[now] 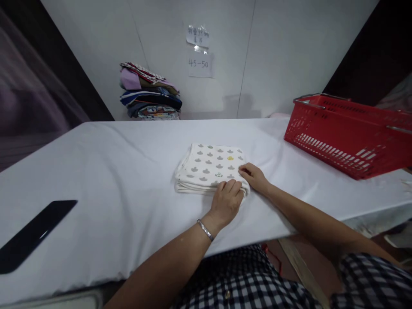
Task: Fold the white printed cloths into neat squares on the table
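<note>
A folded white cloth (209,162), printed with small grey duck-like shapes and a few green and yellow ones, lies in a neat layered stack on the table. My left hand (227,198), with a silver bracelet at the wrist, curls its fingers over the cloth's front edge near the right corner. At the right edge, my right hand (255,177) has its fingers closed together on the fabric. The thumb of the left hand is mostly hidden, as are the layers under both hands.
The table wears a white sheet (106,180). A red plastic basket (347,133) with metal handles stands at the right. Against the wall at back left is a pile of folded clothes (149,94). A flat black object (35,234) lies at front left. Paper signs (199,63) hang on the wall.
</note>
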Demonstrator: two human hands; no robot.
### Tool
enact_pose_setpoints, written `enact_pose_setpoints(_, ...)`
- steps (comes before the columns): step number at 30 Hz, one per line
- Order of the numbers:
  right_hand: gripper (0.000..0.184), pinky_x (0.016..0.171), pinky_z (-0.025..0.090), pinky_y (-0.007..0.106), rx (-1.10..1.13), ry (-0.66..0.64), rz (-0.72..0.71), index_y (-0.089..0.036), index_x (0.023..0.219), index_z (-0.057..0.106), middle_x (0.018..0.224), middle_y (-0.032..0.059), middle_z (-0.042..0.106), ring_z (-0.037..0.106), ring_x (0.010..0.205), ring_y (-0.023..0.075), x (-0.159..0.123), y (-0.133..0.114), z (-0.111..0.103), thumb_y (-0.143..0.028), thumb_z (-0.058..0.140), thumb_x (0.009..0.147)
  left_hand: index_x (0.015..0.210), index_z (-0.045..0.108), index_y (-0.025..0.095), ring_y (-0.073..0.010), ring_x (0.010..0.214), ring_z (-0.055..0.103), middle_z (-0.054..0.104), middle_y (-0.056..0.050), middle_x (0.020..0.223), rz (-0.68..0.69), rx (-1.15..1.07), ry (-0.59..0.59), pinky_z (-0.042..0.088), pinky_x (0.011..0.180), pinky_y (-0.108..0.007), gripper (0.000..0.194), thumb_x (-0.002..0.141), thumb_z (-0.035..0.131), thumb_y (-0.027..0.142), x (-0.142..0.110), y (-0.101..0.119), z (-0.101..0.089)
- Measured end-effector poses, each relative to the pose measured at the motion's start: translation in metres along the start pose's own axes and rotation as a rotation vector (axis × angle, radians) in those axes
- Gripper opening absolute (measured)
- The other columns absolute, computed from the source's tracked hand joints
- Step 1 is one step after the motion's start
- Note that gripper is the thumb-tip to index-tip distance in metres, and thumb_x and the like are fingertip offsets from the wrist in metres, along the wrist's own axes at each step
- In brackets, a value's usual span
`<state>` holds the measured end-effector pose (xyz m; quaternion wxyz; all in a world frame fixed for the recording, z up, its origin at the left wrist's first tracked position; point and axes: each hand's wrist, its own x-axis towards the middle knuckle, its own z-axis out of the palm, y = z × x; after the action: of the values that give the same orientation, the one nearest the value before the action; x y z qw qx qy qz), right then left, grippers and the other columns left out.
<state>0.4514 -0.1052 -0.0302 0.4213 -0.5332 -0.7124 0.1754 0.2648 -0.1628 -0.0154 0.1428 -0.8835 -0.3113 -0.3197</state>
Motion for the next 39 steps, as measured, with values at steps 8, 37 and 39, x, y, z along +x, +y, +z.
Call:
enact_pose_setpoints(8,0.035,0.09,0.043,0.04,-0.219,0.049,-0.097,-0.02,0.104,0.063,0.109,0.0097,0.063,0.054,0.106,0.0236,0.04,0.018,0.0,-0.044,0.045,0.085,0.074,0.056,0.017,-0.0176,0.091,0.051,0.059,-0.003,0.093,0.002,-0.075,-0.018,0.036,0.082,-0.036,0.013,0.085,0.052,0.013,-0.004,0.0,0.006)
enact_pose_setpoints(37,0.042,0.103,0.035,0.042,-0.072,-0.005,-0.078,-0.02,0.103,0.065,0.118,0.0104,0.062,0.048,0.119,0.0249,0.054,-0.004,0.022,-0.05,0.044,0.084,0.08,0.054,0.016,-0.0192,0.087,0.048,0.056,-0.005,0.089,0.04,-0.071,-0.177,0.035,0.075,-0.034,0.012,0.088,0.045,0.016,-0.004,-0.004,0.007)
enact_pose_setpoints(39,0.033,0.093,0.043,0.04,0.039,0.048,-0.027,-0.021,0.095,0.066,0.104,0.0075,0.066,0.058,0.102,0.0233,0.026,-0.013,0.013,-0.047,0.051,0.082,0.081,0.054,0.017,-0.0196,0.088,0.049,0.056,-0.005,0.09,0.03,-0.066,-0.183,0.035,0.075,-0.035,0.012,0.088,0.045,0.017,-0.004,-0.004,0.008)
